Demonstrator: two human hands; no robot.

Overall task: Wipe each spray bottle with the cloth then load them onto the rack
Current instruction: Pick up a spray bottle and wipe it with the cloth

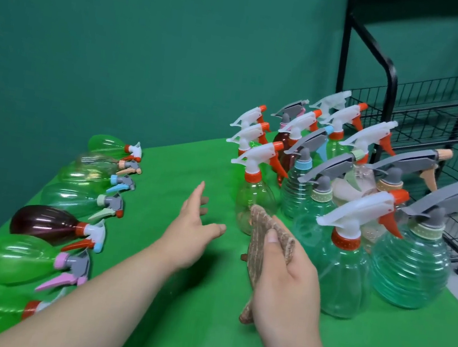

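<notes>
Head view: I see my right hand (288, 284) pinching the brown cloth (264, 237) under its thumb, just in front of an upright spray bottle (254, 191); my left hand (193, 227), fingers spread, hovers near it.

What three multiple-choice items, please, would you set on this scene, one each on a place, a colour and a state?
1. Where does the black rack stand relative to the table?
A. On it
B. Beyond its right side
C. At its left end

2. What colour is the cloth?
A. Brown
B. Blue
C. White

3. How is the left hand?
A. Gripping a bottle
B. Holding the cloth
C. Open, holding nothing

Answers:
1 B, the rack rises behind the upright bottles at the right.
2 A, the cloth in the right hand is brown.
3 C, its fingers are straight and hold nothing.
</notes>
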